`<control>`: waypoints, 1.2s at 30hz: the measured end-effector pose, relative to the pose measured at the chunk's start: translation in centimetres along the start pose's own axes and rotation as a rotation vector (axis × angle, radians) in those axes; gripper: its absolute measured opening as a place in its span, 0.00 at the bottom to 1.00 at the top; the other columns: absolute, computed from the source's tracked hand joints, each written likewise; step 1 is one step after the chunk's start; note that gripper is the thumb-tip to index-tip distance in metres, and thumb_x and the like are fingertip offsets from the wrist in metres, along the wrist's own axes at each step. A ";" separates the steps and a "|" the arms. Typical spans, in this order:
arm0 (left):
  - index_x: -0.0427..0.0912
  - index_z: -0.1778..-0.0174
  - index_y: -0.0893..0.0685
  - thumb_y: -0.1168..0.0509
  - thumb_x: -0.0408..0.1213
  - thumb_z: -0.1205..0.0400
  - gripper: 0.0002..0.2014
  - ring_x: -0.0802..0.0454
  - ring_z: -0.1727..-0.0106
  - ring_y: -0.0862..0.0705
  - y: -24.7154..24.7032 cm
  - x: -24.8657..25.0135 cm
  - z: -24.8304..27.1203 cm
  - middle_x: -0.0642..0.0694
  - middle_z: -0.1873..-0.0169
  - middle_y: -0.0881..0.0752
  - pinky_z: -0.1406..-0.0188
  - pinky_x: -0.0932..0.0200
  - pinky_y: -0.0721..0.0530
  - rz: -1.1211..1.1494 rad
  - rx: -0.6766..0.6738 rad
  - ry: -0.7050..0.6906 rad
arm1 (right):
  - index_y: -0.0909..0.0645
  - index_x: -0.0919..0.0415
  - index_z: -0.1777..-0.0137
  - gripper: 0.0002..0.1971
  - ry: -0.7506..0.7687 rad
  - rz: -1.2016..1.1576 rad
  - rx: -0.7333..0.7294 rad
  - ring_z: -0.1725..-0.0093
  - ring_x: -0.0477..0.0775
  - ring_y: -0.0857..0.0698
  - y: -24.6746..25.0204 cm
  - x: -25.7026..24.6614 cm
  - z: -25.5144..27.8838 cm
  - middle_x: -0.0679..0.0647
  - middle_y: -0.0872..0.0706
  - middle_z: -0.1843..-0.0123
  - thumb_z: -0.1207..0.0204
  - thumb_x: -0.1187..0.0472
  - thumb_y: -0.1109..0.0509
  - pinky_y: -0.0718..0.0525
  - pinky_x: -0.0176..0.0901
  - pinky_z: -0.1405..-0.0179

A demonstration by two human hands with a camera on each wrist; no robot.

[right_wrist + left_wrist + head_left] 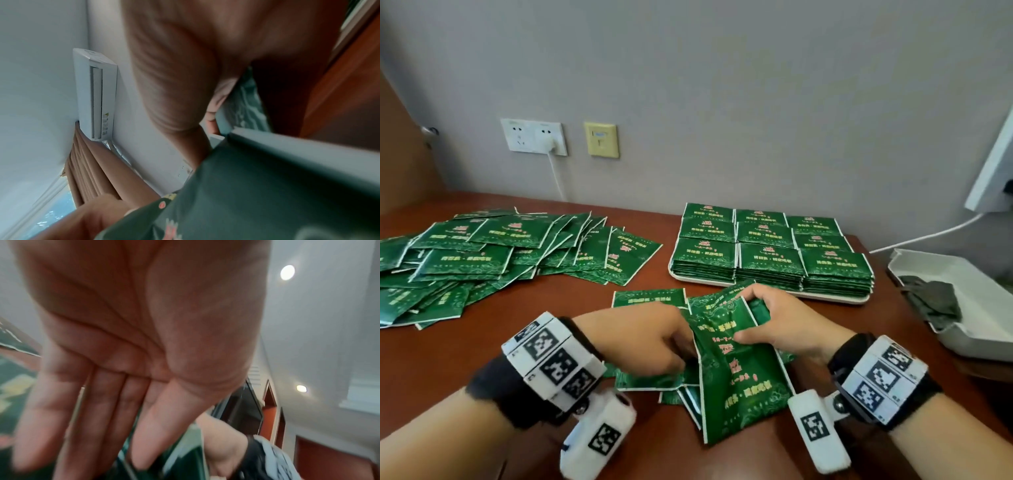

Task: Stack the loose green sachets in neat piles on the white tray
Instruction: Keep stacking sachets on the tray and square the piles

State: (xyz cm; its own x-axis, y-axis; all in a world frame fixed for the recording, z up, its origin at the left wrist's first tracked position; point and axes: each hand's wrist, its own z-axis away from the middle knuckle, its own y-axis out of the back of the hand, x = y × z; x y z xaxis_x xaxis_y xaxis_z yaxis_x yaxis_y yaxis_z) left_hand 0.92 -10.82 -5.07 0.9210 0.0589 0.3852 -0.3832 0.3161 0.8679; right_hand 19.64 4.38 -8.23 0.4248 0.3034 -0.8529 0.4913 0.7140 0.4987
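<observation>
A bunch of green sachets [739, 383] stands tilted above the table. My right hand [774, 322] grips its top end, thumb on the front and fingers curled over the far edge; the right wrist view shows the same sachets [267, 186] close up. My left hand [654, 342] meets the bunch's left edge with straight fingers [98, 418]. A few more sachets [650, 297] lie flat under and behind my hands. The white tray [835, 298] at the back right holds several neat stacks. A big loose heap of sachets [482, 253] covers the left of the table.
On the far right stands a white tub [983, 329] holding dark crumpled material [931, 301]. Wall sockets [534, 135] with a plugged cable sit behind the heap. The brown table [534, 342] shows bare wood between heap and hands.
</observation>
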 end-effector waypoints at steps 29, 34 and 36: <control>0.46 0.66 0.13 0.20 0.54 0.31 0.16 0.44 0.69 0.13 1.0 -8.4 -5.0 0.41 0.67 0.10 0.69 0.55 0.14 0.661 0.298 -0.001 | 0.18 0.58 0.36 0.34 0.072 -0.422 0.593 0.56 0.41 0.08 5.5 5.7 2.1 0.54 0.10 0.47 0.45 0.71 0.15 0.12 0.32 0.58; 0.40 0.70 0.16 0.13 0.55 0.44 0.25 0.45 0.73 0.16 0.8 -8.2 -5.4 0.38 0.69 0.15 0.74 0.60 0.15 1.173 0.452 -0.155 | 0.15 0.38 0.40 0.24 0.128 -0.149 0.655 0.38 0.39 0.14 5.8 6.2 2.3 0.41 0.09 0.45 0.33 0.62 0.16 0.18 0.46 0.38; 0.40 0.72 0.16 0.13 0.56 0.45 0.25 0.48 0.71 0.18 0.7 -7.8 -5.4 0.42 0.67 0.18 0.71 0.60 0.15 1.277 0.514 -0.214 | 0.15 0.37 0.41 0.18 0.194 -0.071 0.690 0.38 0.34 0.16 5.8 5.9 2.5 0.35 0.10 0.45 0.26 0.58 0.20 0.19 0.42 0.39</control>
State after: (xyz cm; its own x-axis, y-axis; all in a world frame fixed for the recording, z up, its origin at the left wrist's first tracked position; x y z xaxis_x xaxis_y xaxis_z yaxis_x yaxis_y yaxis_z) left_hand -6.17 -5.91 -9.20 -0.0926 -0.1197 0.9885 -0.9664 -0.2281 -0.1181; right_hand 26.86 8.72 -10.02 0.2628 0.4237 -0.8669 0.9085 0.1938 0.3702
